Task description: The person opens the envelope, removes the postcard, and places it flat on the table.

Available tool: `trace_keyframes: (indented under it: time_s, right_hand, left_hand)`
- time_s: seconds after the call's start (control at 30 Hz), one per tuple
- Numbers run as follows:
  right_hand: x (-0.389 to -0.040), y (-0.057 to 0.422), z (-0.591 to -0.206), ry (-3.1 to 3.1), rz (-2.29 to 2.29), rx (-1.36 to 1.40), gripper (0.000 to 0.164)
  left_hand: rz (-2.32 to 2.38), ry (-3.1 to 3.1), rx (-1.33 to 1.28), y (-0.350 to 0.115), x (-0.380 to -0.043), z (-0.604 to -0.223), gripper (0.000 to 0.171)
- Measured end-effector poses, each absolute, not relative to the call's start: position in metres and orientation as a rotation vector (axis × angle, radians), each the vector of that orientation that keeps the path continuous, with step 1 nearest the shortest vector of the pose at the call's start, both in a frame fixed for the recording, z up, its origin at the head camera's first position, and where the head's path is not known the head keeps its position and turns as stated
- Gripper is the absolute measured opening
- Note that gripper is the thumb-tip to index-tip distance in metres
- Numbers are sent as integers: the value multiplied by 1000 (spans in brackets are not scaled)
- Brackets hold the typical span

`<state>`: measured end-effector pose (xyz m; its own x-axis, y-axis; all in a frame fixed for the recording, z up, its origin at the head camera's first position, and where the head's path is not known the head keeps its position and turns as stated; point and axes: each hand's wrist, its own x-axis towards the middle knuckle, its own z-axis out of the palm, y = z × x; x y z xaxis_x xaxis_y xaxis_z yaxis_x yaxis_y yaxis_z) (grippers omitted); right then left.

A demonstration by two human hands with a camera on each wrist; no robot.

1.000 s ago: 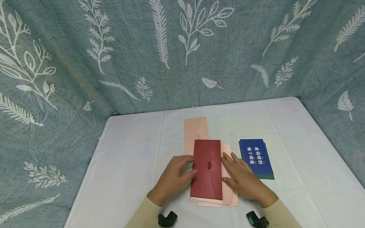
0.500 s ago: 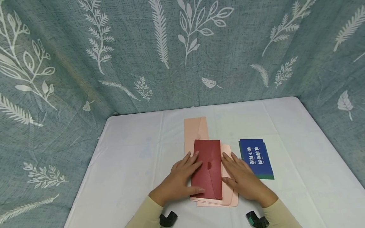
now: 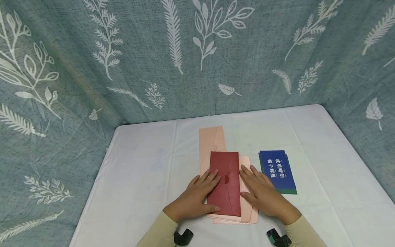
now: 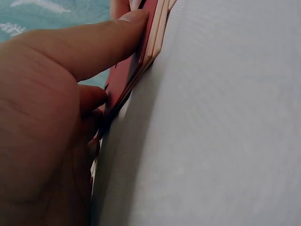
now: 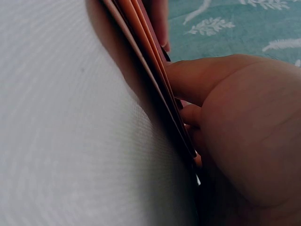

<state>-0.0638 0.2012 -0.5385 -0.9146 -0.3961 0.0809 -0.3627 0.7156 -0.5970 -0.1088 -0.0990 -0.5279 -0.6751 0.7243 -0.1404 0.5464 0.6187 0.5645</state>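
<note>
A dark red envelope (image 3: 229,192) tops a small stack of pink envelopes (image 3: 247,209) in the middle of the table. My left hand (image 3: 197,195) lies with extended fingers and thumb across the red envelope's left side. On the right, my right hand (image 3: 265,195) rests flat, its fingers over the pink envelopes and its thumb by the red edge. In the left wrist view the thumb (image 4: 122,40) touches the red envelope's top near the stack's layered edge. The right wrist view shows the right thumb (image 5: 207,75) against the stack's edge.
To the right lie blue cards (image 3: 279,171) with white lettering, a green one (image 3: 287,191) showing underneath. Another pink envelope (image 3: 211,137) sticks out beyond the stack's far end. A teal leaf-patterned curtain (image 3: 139,61) stands behind the white-covered table (image 3: 139,171).
My left hand has moved from the red envelope's left edge onto its surface, its fingers spreading out, and then shifted slightly. The right hand and the envelopes have stayed in place.
</note>
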Motion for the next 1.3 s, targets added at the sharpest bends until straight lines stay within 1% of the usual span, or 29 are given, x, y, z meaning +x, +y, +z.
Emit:
trace_keyframes:
  time_s: [0.67, 0.97, 1.3]
  right_hand:
    - [-64, 200, -536, 2845, -1036, -597, 65]
    - [-63, 196, -534, 2865, -1032, -524, 70]
    - [-63, 187, -527, 2943, -987, -519, 73]
  left_hand:
    - [704, 2478, 1027, -101, -109, -530, 99]
    - [715, 2477, 1021, -102, -108, -529, 99]
    - [709, 2481, 1029, -101, -108, -528, 99]
